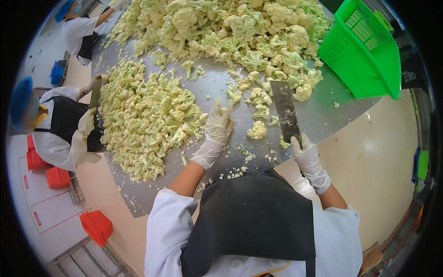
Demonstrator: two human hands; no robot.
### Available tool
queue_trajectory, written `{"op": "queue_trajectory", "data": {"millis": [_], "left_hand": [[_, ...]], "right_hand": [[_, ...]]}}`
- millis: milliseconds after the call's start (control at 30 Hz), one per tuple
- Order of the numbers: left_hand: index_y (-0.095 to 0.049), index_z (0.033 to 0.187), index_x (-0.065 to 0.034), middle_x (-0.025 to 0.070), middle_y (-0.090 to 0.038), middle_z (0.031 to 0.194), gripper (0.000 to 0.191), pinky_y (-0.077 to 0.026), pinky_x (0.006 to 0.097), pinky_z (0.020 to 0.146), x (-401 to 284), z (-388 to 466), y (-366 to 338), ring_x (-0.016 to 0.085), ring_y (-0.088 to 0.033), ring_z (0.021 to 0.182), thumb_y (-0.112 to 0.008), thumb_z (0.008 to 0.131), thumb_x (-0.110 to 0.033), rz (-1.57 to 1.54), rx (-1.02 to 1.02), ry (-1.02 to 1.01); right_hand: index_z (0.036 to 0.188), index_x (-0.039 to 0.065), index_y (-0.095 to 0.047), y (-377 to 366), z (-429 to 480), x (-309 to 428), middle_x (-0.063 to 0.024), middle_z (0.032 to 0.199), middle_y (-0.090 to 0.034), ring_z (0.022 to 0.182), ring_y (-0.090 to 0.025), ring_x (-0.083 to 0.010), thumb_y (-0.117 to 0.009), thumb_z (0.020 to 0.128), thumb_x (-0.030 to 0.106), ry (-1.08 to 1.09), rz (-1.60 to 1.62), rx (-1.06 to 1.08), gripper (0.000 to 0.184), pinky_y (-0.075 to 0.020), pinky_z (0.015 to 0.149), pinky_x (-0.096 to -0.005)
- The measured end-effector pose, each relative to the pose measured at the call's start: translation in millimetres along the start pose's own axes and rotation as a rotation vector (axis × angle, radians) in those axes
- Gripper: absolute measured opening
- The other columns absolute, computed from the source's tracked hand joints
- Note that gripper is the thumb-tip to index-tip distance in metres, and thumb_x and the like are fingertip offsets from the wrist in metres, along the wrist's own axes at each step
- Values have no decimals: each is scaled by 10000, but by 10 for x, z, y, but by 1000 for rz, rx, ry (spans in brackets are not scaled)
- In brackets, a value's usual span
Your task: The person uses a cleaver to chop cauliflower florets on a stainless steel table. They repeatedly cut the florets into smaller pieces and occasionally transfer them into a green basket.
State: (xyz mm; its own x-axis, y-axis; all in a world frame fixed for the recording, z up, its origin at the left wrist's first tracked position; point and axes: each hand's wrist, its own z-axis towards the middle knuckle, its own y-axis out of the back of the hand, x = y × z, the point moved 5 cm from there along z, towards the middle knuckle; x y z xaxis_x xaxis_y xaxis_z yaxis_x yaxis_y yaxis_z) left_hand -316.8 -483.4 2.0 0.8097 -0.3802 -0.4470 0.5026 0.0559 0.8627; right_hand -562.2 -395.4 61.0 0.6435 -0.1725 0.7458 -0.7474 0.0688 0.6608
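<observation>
My gloved left hand (217, 133) is spread over the steel table (249, 155), its fingertips near a small cauliflower floret (234, 95). In my gloved right hand (309, 161) is a broad-bladed knife (285, 112), its blade reaching away from me over the table beside several florets. A round floret (256, 130) lies between my hands, with white crumbs around it. Left of my left hand spreads a heap of small cut florets (148, 117). Larger cauliflower pieces (242, 31) are piled at the table's far side.
A green plastic basket (370, 59) stands tilted at the table's right. At the left, a co-worker (59, 117) in a blue hair cover holds another knife (96, 93); a second co-worker (78, 31) stands farther off. Red bins (97, 226) are at lower left.
</observation>
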Motion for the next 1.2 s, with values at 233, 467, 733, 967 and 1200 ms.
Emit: {"op": "queue_trajectory", "data": {"millis": [233, 467, 733, 967, 1200], "left_hand": [[-506, 998, -28, 134, -533, 920, 304, -412, 342, 715, 307, -415, 135, 268, -516, 816, -599, 712, -73, -308, -83, 406], [-520, 1022, -62, 104, -554, 744, 304, -433, 327, 611, 299, -281, 145, 237, -543, 665, -596, 730, -99, -296, -37, 422], [-550, 942, -56, 134, -574, 719, 231, -422, 354, 608, 327, -49, 205, 278, -554, 688, -565, 760, -199, -132, 83, 347], [-572, 835, -24, 119, -583, 641, 231, -432, 327, 564, 290, -152, 172, 221, -568, 574, -559, 781, -248, -338, 42, 650], [-573, 839, -24, 95, -573, 610, 258, -426, 314, 541, 334, -145, 144, 195, -551, 541, -559, 781, -275, -335, 68, 602]], "right_hand": [[808, 42, -489, -587, -80, 498, -172, 564, -546, 542, -548, -343, -464, 820, 237, 223, -212, 290, 196, -434, 494, -424], [783, 20, -479, -867, 50, 681, -189, 577, -539, 547, -536, -362, -455, 814, 216, 208, -251, 340, 200, -421, 517, -449], [773, 30, -469, -884, 50, 735, -184, 566, -532, 539, -532, -356, -476, 803, 198, 182, -280, 301, 170, -415, 510, -450], [811, 29, -465, -950, 61, 736, -189, 583, -539, 554, -541, -354, -464, 806, 199, 151, -298, 339, 171, -422, 524, -451], [802, -7, -476, -1126, 177, 691, -222, 607, -540, 587, -542, -374, -449, 816, 217, 66, -219, 394, 226, -427, 545, -442]]}}
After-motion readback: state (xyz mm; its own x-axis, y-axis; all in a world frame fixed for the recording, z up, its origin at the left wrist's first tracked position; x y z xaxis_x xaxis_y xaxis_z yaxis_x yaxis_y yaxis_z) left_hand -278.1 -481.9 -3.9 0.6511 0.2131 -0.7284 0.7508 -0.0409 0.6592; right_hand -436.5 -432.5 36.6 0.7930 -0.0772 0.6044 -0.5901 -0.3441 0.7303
